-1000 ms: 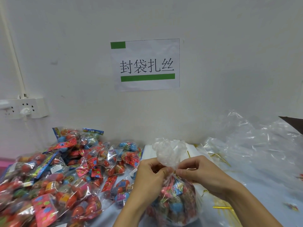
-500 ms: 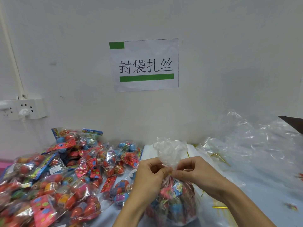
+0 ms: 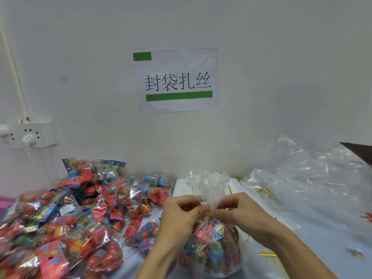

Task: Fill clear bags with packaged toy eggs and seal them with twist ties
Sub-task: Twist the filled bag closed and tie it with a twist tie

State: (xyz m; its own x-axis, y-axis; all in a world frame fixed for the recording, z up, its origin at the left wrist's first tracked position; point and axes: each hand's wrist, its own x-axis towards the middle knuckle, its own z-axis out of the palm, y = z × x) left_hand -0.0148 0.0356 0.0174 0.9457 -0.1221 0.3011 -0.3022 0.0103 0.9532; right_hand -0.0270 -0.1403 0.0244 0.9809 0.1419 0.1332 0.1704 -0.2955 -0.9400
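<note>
Both hands had drawn closer at the neck of the filled bag (image 3: 211,244). Left hand (image 3: 179,216) and right hand (image 3: 241,214) pinched a yellow twist tie (image 3: 207,212) between fingertips. Bag top (image 3: 209,184) flared above the fingers; loose egg packs (image 3: 80,208) lay left, beyond.

Both hands, L hand (image 3: 179,216) & R hand (image 3: 241,214), pinch filled bag (image 3: 211,250) neck w/ yellow twist tie (image 3: 207,212).
</note>
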